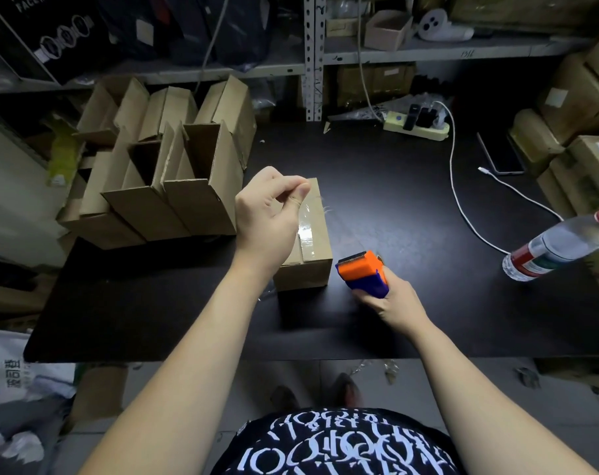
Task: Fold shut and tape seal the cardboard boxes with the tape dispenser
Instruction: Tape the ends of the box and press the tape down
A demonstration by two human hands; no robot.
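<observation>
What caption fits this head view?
Left hand over the taped cardboard box; right hand grips the tape dispenser beside it.

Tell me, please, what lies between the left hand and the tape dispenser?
The closed cardboard box, with clear tape along its top seam, lies between the left hand and the tape dispenser in the head view.

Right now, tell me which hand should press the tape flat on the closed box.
Probably left. The left hand is above the closed box, over its taped seam, while the right hand grips the tape dispenser beside the box.
</observation>
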